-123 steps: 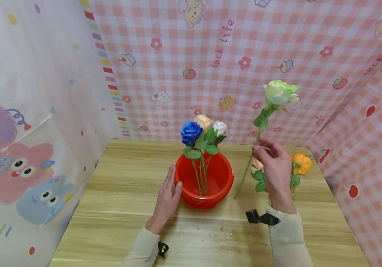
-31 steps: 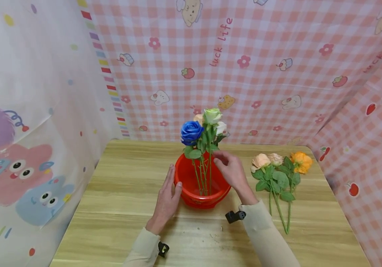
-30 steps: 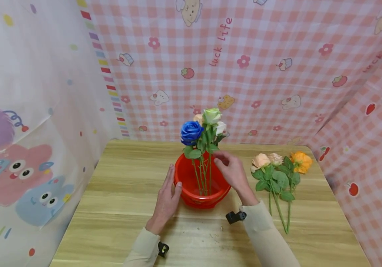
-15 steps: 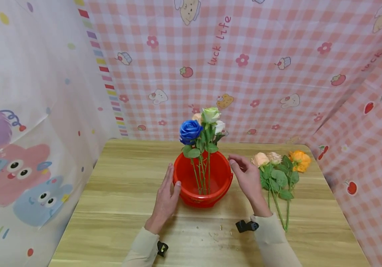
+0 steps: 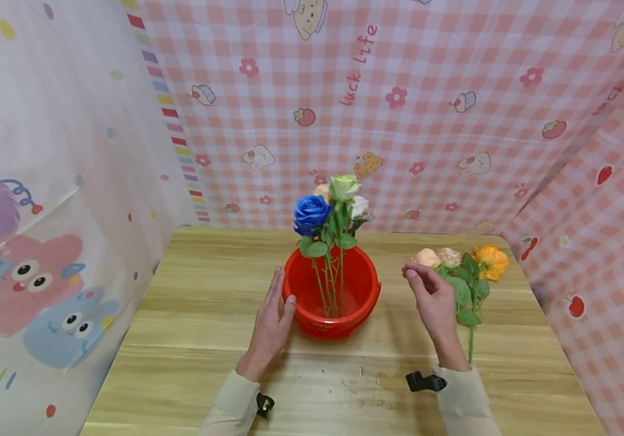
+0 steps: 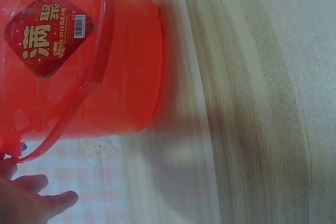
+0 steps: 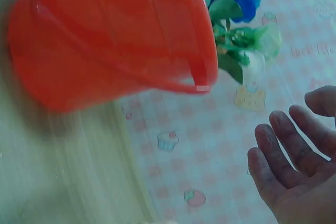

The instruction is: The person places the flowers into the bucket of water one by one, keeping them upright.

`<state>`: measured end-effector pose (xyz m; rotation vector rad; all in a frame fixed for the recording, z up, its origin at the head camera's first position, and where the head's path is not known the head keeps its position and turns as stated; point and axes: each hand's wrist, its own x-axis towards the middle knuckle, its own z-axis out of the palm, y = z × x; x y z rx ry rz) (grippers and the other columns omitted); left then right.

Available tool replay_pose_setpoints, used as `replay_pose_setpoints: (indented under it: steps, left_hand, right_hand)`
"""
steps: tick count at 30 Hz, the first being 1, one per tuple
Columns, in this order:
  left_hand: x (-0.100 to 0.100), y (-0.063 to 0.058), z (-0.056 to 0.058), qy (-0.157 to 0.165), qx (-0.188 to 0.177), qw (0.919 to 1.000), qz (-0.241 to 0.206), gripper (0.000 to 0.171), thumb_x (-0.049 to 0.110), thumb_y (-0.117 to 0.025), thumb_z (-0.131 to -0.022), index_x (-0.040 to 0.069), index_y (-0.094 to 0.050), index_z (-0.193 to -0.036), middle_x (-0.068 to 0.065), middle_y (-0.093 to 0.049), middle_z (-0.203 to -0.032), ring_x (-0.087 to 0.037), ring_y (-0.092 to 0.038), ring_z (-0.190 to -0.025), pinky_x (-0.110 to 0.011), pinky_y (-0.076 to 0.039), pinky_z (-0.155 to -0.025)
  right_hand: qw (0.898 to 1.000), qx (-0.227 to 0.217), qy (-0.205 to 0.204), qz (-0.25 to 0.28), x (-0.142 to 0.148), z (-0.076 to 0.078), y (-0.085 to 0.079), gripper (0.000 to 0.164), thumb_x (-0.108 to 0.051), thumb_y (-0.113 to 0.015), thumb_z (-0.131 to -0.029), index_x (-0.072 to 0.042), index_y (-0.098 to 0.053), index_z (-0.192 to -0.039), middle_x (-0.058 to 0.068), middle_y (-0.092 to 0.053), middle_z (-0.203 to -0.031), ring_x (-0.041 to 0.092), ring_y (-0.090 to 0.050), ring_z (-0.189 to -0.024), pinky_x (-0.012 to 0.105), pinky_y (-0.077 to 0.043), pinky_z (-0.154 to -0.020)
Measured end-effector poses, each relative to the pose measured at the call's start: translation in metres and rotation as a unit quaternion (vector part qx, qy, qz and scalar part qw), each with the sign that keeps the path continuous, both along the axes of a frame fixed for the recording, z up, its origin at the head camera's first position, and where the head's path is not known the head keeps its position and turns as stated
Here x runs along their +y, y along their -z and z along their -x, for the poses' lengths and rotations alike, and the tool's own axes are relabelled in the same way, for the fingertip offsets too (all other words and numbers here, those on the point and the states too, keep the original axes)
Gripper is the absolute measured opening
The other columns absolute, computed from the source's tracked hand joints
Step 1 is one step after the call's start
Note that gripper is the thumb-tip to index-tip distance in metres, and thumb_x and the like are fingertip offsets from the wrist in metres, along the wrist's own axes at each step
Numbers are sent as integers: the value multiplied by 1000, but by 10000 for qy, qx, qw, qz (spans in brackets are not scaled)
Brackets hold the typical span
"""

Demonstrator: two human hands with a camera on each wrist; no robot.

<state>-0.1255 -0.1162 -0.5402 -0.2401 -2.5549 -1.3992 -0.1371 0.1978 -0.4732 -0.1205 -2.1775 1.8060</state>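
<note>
A red plastic bucket (image 5: 319,329) stands mid-table with its handle (image 6: 100,45) hanging down. Upright in it are a blue rose (image 5: 312,215), a pale green rose (image 5: 345,186), a white rose (image 5: 359,208) and a peach rose (image 5: 322,192), the last partly hidden. My left hand (image 5: 270,324) rests straight-fingered against the bucket's left side. Apart from the bucket, my right hand (image 5: 436,303) hovers with relaxed, bent fingers and nothing in them. It is nearest a lying peach rose (image 5: 425,257), whose stem it hides.
Beside that rose lie a pale pinkish rose (image 5: 449,257) and an orange rose (image 5: 490,263) on the wooden table (image 5: 197,339). Water drops (image 5: 352,384) wet the tabletop in front of the bucket. A checked cloth (image 5: 399,139) hangs behind the table.
Earlier my right hand held the pale green rose; that rose now stands in the bucket. The empty right hand has since moved right towards the lying roses. My left hand has stayed put.
</note>
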Motion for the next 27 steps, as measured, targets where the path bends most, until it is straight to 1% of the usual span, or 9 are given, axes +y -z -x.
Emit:
replay_pose_setpoints:
  steps: [2,4,8,9,12,18,21,25,27]
  left_hand:
    - [0,-1,0,-19,2,10000,14,62,28,-48,-110,8,-27,-165,1,-19,-172,-22,-22,-157,-47,-25,-124]
    - [0,-1,0,-26,12,10000,-3,63,28,-49,-109,9,-26,-165,-2,-21,-172,-23,-23,-156,-48,-26,-124]
    - [-1,0,0,-29,25,10000,-28,64,27,-49,-109,11,-25,-165,-7,-23,-171,-24,-24,-156,-50,-26,-123]
    - [-1,0,0,-28,27,10000,-29,64,27,-49,-109,11,-25,-165,-8,-23,-171,-24,-24,-156,-50,-27,-123]
    - [-1,1,0,-35,49,10000,-19,64,27,-50,-109,11,-26,-165,-6,-23,-171,-24,-24,-156,-50,-27,-123]
    - [-2,1,0,-38,35,10000,-44,63,26,-51,-109,10,-27,-165,-2,-22,-172,-24,-24,-156,-49,-26,-123]
    - [-2,0,0,-33,15,10000,-58,63,26,-50,-109,9,-27,-165,-1,-21,-172,-24,-24,-156,-49,-26,-124]
    - [-1,1,0,-35,36,10000,-45,63,25,-51,-109,9,-27,-165,1,-21,-172,-23,-24,-156,-48,-25,-124]
    - [-1,1,1,-34,65,10000,-41,63,25,-51,-109,9,-27,-165,1,-21,-172,-23,-24,-156,-48,-25,-124]
  right_hand:
    - [9999,-47,82,68,5,-2,2,29,-18,-65,-103,3,-72,-122,16,-74,-116,3,-69,-98,13,-53,-84]
    - [9998,-70,138,118,11,-3,3,30,-18,-65,-104,4,-71,-123,8,-75,-113,2,-68,-98,13,-53,-87]
    - [9993,-30,284,226,23,-6,6,31,-17,-64,-104,7,-70,-122,-7,-75,-103,2,-69,-96,13,-54,-84]
    - [9992,-14,310,244,26,-7,8,31,-16,-64,-104,9,-70,-122,-9,-75,-101,3,-69,-96,13,-54,-84]
    - [9988,-57,395,267,37,-9,12,32,-16,-64,-104,11,-68,-122,-11,-74,-100,3,-68,-96,13,-54,-84]
    - [9974,-364,622,51,60,-14,24,34,-20,-63,-105,8,-67,-125,-15,-72,-101,1,-66,-97,11,-53,-84]
    - [9965,-462,698,-31,70,-18,29,36,-20,-63,-105,9,-66,-125,-17,-72,-99,-2,-66,-95,10,-53,-82]
    - [9948,-601,776,-261,82,-21,36,37,-22,-62,-105,9,-67,-127,-23,-69,-98,-7,-64,-93,8,-51,-80]
    - [9933,-674,811,-475,88,-23,40,37,-23,-62,-105,7,-68,-127,-25,-68,-99,-9,-63,-93,7,-49,-80]
